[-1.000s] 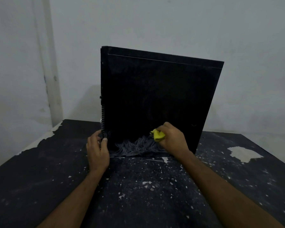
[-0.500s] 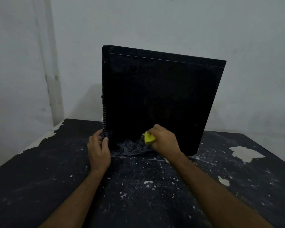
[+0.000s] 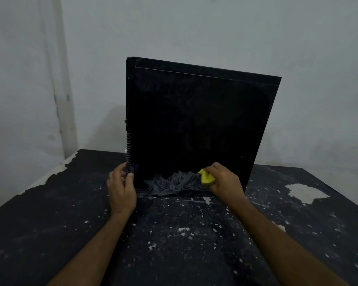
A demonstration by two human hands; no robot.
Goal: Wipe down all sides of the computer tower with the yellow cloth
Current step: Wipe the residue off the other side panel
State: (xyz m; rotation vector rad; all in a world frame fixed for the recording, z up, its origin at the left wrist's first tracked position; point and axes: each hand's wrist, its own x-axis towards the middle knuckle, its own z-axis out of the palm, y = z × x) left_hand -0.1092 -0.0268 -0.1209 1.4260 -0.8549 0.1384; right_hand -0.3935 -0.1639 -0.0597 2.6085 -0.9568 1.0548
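Black tower [image 3: 198, 129] stands upright on a dark table [image 3: 50, 234], broad side panel facing the camera, near the back edge by a pale wall [image 3: 194, 27]. Left hand [image 3: 121, 188] grips the tower's lower left edge, thumb on the panel face, fingers curled round the ribbed corner. Right hand [image 3: 225, 180] holds a bunched yellow cloth [image 3: 206, 178], fingers curled round it, pressing it against the bottom of the panel, right of centre. Grey streaky smear marks [image 3: 170, 183] run along the panel's lower strip between the two hands. Table surface is speckled with white flecks; a bigger pale patch [image 3: 304, 193] sits right of the tower.
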